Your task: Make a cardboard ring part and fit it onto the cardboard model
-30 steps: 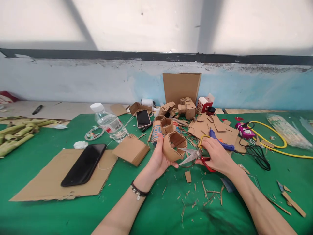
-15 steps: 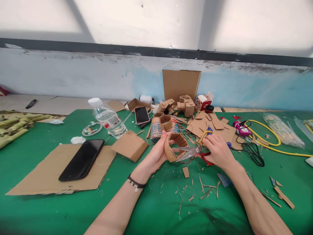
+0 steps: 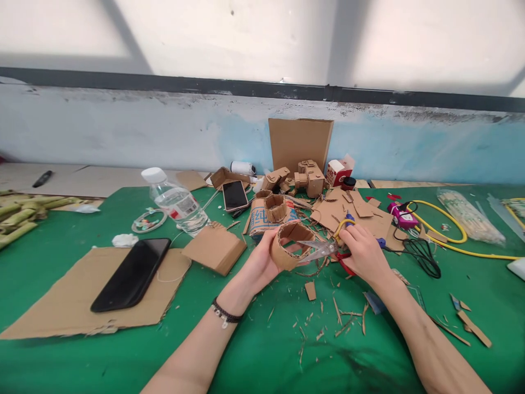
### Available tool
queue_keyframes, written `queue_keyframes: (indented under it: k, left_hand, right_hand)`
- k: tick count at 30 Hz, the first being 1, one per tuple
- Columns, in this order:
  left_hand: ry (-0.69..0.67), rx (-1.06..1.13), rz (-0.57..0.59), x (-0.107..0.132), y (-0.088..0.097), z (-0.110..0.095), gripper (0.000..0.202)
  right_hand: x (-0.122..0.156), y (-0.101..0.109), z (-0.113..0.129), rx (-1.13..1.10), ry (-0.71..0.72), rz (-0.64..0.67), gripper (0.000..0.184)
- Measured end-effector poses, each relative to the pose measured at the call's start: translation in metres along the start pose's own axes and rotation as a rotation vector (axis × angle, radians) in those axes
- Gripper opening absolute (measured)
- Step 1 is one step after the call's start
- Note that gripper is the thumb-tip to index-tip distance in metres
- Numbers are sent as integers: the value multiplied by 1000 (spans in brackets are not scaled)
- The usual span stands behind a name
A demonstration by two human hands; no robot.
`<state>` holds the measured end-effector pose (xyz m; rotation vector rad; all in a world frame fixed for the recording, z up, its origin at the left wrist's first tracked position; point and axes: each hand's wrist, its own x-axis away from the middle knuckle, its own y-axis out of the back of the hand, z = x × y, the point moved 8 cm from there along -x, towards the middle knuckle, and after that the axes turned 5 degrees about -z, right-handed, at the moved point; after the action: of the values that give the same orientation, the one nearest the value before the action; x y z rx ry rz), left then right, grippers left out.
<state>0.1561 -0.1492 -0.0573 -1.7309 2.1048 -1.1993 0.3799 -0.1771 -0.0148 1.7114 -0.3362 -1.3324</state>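
Note:
My left hand (image 3: pixel 264 256) is closed on a cardboard ring (image 3: pixel 286 257), gripping its left side and holding it above the table. In my right hand (image 3: pixel 365 250) is a pair of scissors (image 3: pixel 322 249) with one yellow and one red handle. Their blades stand apart at the ring's right edge, one tip reaching across its opening. Just behind the ring sits a cardboard piece with blue print (image 3: pixel 259 216), topped by smaller cardboard loops (image 3: pixel 275 209). Narrow cardboard scraps (image 3: pixel 310 291) lie below my hands.
On the left, a black phone (image 3: pixel 132 273) rests on a cardboard sheet (image 3: pixel 61 306). A water bottle (image 3: pixel 176 202) leans behind a cardboard block (image 3: pixel 215 246). A cardboard camera model (image 3: pixel 310 179) stands near the wall. At right are a purple glue gun-like device (image 3: pixel 402 215) and yellow hose (image 3: pixel 484 254).
The ring has tilted slightly and shifted a little left in my left hand. The scissors' blades have drawn back somewhat from the ring. The whole view has shifted slightly.

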Motion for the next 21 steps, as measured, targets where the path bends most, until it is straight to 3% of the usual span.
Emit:
queue_keyframes:
  k: [7, 10, 14, 18, 21]
  left_hand:
    - [-53, -65, 25, 3, -8, -5, 45]
    - [-101, -88, 15, 0, -4, -5, 59]
    - [-269, -191, 75, -4, 2, -9, 87]
    - [-426, -416, 173, 2, 0, -20, 99]
    - [-496, -478, 178, 7, -3, -31, 110]
  right_hand:
    - [0, -6, 3, -26, -40, 30, 19]
    - [0, -8, 2, -69, -57, 15, 11]
    - [-1, -3, -3, -138, -76, -40, 11]
    - [-1, 1, -8, -159, -63, -33, 14]
    - [0, -1, -9, -152, -51, 0, 12]
